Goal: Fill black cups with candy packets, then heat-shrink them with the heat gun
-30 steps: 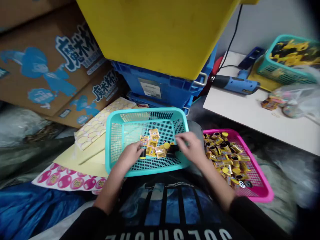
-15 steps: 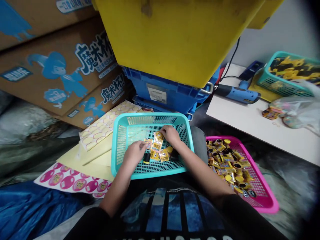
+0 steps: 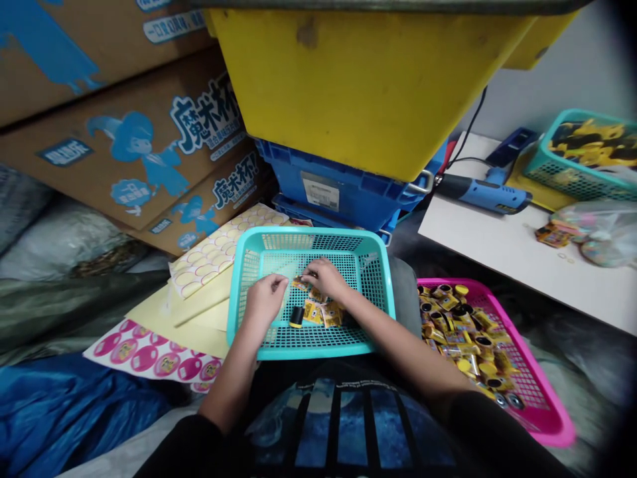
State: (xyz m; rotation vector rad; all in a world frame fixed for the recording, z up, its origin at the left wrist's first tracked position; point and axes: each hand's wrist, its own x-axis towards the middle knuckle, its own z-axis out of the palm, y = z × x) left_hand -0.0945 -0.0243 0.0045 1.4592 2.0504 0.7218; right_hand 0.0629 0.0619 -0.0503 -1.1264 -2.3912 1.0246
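Note:
A teal mesh basket (image 3: 378, 265) rests on my lap and holds a few small yellow packets (image 3: 318, 312) and a short black-and-yellow cylinder (image 3: 297, 317). My left hand (image 3: 265, 300) is curled inside the basket, just left of the packets; whether it holds anything is hidden. My right hand (image 3: 326, 279) lies over the packets with its fingertips pinched on one small yellow packet (image 3: 300, 285) close to the left hand.
A pink basket (image 3: 540, 398) full of yellow and black pieces sits to my right. Sticker sheets (image 3: 149, 352) and yellow paper lie to the left. Cardboard boxes (image 3: 124, 133), a blue crate (image 3: 338, 189) and a yellow bin (image 3: 368, 79) stand behind. A white table (image 3: 507, 252) carries a blue tool (image 3: 485, 194).
My right hand came in from the basket's right edge across the packets to the left and now pinches one beside the left hand. The camera tilted slightly down.

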